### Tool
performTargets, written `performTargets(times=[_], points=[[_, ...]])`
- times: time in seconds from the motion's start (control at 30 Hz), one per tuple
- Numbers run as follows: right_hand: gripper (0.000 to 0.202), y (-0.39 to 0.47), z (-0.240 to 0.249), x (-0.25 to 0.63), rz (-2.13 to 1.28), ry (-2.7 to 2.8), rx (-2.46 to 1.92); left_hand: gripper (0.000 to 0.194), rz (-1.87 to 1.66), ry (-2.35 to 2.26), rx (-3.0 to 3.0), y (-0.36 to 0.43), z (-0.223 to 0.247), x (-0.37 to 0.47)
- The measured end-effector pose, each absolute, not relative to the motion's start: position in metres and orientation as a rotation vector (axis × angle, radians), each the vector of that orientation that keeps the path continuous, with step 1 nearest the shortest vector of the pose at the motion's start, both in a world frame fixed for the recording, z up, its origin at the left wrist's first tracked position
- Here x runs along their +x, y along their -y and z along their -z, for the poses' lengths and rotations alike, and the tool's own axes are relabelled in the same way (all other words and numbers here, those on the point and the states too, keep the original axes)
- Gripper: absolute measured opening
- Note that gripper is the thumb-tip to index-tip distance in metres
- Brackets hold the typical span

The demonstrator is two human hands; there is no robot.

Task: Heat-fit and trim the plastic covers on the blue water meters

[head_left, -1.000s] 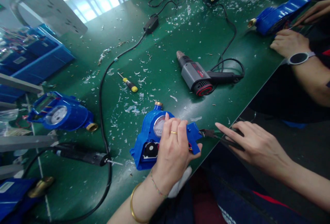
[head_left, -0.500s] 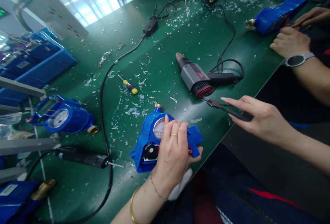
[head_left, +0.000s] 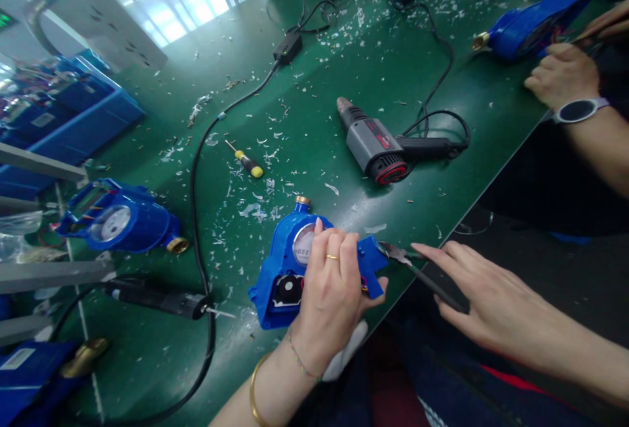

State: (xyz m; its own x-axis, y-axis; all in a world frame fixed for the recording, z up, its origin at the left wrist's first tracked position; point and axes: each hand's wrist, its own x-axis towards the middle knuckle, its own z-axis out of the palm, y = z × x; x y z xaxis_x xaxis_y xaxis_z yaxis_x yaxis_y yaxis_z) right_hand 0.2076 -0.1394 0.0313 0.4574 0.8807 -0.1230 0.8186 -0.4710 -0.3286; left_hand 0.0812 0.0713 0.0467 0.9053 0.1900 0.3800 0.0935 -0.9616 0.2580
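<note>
Your left hand [head_left: 330,293] lies flat over the blue water meter [head_left: 289,263], fingers pressing on top of its round dial and thumb hooked under the edge at 3 o'clock, so the hand is clamped on the meter body. This meter rests on the green table [head_left: 304,106] near the front edge, its brass fitting pointing to 12 o'clock. Your right hand [head_left: 484,302] is closed around the dark handles of the pliers [head_left: 415,268], with the index finger stretched along them; the metal tips touch the corner of the meter at 3 o'clock.

At 1 o'clock from the meter lies a grey heat gun [head_left: 372,145] with its black cable. At 11 o'clock there is a small screwdriver [head_left: 246,160] with a yellow handle. At 9 o'clock, well apart, a second blue meter [head_left: 118,219] lies on its side. White plastic shavings are scattered all over the table. At 2 o'clock, far away, another person's hand [head_left: 563,74] with a wristwatch holds one more blue meter [head_left: 533,21].
</note>
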Motion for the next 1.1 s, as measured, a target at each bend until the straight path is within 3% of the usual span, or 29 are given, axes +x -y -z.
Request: performTargets(times=[0.23, 0.7, 0.9, 1.1], points=[[0.068, 0.133, -0.034, 0.199, -0.54, 1.407, -2.478, 0.051, -0.611, -0.198, 2.839, -0.07, -0.047, 0.08], [0.058, 0.123, -0.024, 0.19, -0.781, 1.129, -2.272, 0.048, -0.644, -0.198, 2.842, -0.072, -0.051, 0.079], [0.052, 0.114, -0.018, 0.187, -0.702, 0.924, -2.101, 0.046, -0.698, -0.251, 2.832, -0.074, -0.053, 0.084], [0.054, 0.118, -0.019, 0.224, -0.301, 0.804, -2.262, 0.05, -0.696, -0.265, 2.799, -0.073, -0.052, 0.083]])
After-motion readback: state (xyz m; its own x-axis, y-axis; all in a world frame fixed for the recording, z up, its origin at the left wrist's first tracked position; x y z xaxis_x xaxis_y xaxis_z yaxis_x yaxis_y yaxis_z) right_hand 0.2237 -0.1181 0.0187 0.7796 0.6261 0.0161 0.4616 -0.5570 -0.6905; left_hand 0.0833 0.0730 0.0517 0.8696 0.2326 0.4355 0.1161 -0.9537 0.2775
